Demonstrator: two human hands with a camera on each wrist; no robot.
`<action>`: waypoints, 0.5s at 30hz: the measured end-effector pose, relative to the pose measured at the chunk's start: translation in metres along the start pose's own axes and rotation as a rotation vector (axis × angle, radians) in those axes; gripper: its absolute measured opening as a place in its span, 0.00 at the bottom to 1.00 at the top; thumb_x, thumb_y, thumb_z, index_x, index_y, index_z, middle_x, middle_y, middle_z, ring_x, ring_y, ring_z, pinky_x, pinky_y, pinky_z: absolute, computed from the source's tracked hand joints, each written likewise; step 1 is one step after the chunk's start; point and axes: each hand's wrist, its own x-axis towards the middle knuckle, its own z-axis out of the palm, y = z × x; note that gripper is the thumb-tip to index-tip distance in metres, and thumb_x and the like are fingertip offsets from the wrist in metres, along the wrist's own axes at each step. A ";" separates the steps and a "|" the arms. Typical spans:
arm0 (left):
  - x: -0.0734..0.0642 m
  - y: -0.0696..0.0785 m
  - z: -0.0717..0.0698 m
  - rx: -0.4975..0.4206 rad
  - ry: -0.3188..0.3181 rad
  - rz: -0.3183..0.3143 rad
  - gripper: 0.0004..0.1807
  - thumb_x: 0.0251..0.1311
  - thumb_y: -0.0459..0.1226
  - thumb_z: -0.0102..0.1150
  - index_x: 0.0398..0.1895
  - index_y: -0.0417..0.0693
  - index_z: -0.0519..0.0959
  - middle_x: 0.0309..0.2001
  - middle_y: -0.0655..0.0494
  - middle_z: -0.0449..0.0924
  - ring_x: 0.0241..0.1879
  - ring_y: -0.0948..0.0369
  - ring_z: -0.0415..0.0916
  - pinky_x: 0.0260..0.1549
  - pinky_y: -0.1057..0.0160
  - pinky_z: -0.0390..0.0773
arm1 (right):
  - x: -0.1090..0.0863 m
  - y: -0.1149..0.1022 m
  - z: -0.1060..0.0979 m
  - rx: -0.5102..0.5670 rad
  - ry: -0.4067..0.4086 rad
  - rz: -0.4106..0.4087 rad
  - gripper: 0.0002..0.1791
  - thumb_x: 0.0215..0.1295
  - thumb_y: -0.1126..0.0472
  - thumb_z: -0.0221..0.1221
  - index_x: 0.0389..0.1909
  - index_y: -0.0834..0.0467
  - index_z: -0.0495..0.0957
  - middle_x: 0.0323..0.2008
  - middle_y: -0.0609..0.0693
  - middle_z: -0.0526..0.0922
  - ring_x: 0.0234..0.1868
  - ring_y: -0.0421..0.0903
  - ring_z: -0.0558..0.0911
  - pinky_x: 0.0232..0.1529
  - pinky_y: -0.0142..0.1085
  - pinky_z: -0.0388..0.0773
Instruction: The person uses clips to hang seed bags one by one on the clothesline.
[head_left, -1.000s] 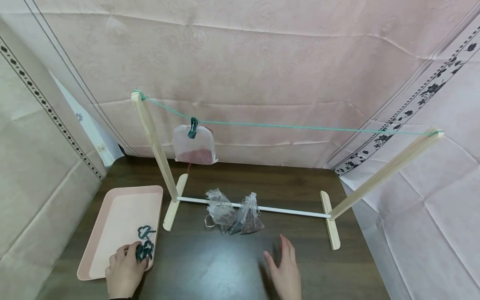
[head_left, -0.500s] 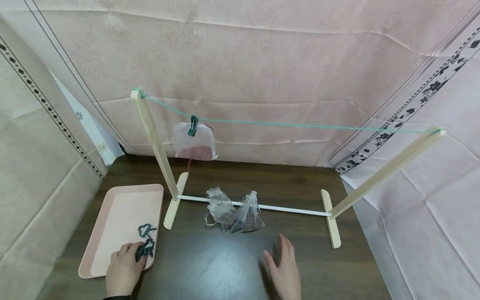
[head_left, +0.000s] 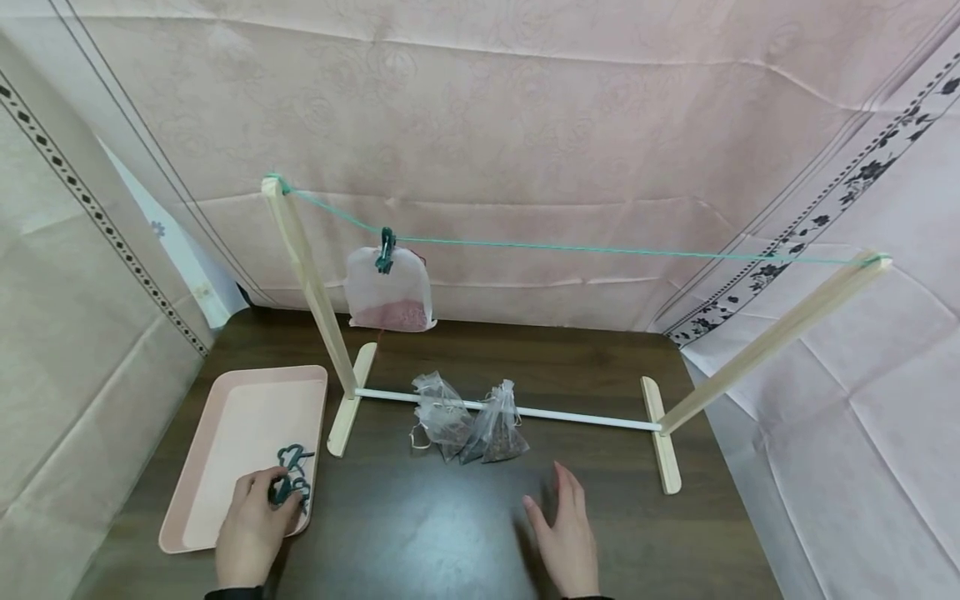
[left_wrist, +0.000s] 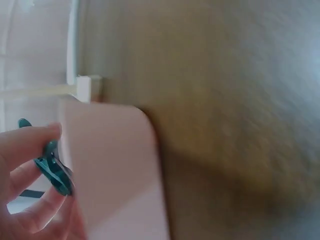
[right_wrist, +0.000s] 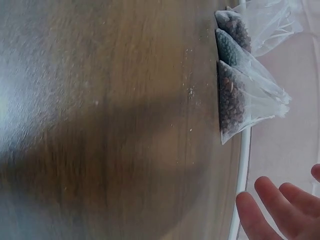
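My left hand (head_left: 251, 529) is over the right side of the pink tray (head_left: 225, 425), pinching a dark green clothespin (head_left: 280, 490) between thumb and fingers. The left wrist view shows the clothespin (left_wrist: 56, 175) beside the tray's wall (left_wrist: 115, 160). More green clothespins (head_left: 294, 456) lie tangled next to it; how many is hard to tell. My right hand (head_left: 568, 537) hovers over the table with relaxed fingers, holding nothing. Ahead of it sit sheer drawstring bags (head_left: 498, 433) with dark grains at the bottom, clearer in the right wrist view as filled pouches (right_wrist: 232, 97).
A wooden stand has a left post (head_left: 311, 292), a right post (head_left: 772, 342) and a white bottom bar (head_left: 585, 420). A green string (head_left: 570, 247) spans the posts. From it hangs a sheer bag (head_left: 390, 296) with pinkish contents, held by a green clothespin (head_left: 385, 252).
My left hand has risen slightly, and its fingers now pinch one clothespin from the cluster. The hanging bag has swung a little. My right hand has barely shifted.
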 end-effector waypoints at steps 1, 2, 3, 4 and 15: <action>0.000 0.004 -0.001 -0.011 0.001 0.007 0.24 0.50 0.39 0.62 0.51 0.43 0.70 0.49 0.40 0.62 0.40 0.44 0.71 0.30 0.47 0.70 | 0.000 -0.001 0.000 0.003 -0.002 -0.001 0.38 0.55 0.44 0.58 0.65 0.50 0.56 0.61 0.51 0.60 0.53 0.48 0.70 0.43 0.50 0.71; 0.001 0.008 -0.002 -0.027 -0.001 0.014 0.24 0.51 0.40 0.62 0.51 0.43 0.70 0.49 0.40 0.62 0.39 0.45 0.71 0.29 0.48 0.71 | 0.000 -0.002 0.000 0.006 -0.004 -0.005 0.38 0.55 0.44 0.58 0.65 0.50 0.56 0.61 0.51 0.60 0.53 0.48 0.70 0.43 0.50 0.71; 0.001 0.012 -0.003 -0.046 -0.004 0.024 0.24 0.51 0.40 0.62 0.52 0.43 0.69 0.49 0.40 0.62 0.39 0.46 0.71 0.27 0.50 0.72 | 0.000 -0.003 0.001 0.007 -0.004 -0.011 0.38 0.55 0.43 0.58 0.65 0.50 0.56 0.61 0.51 0.60 0.53 0.48 0.70 0.43 0.49 0.71; 0.001 0.016 -0.003 -0.068 -0.010 0.035 0.25 0.51 0.40 0.61 0.53 0.43 0.69 0.50 0.41 0.61 0.37 0.48 0.72 0.26 0.53 0.72 | 0.000 -0.004 0.001 0.013 -0.001 -0.014 0.38 0.55 0.42 0.58 0.65 0.49 0.56 0.61 0.51 0.61 0.53 0.48 0.71 0.44 0.49 0.71; -0.005 0.061 -0.003 -0.229 -0.112 0.163 0.24 0.51 0.35 0.63 0.53 0.45 0.71 0.52 0.46 0.62 0.37 0.53 0.77 0.29 0.64 0.77 | -0.003 -0.017 0.007 0.076 0.017 -0.056 0.38 0.54 0.36 0.54 0.63 0.47 0.59 0.53 0.46 0.70 0.51 0.44 0.73 0.41 0.44 0.73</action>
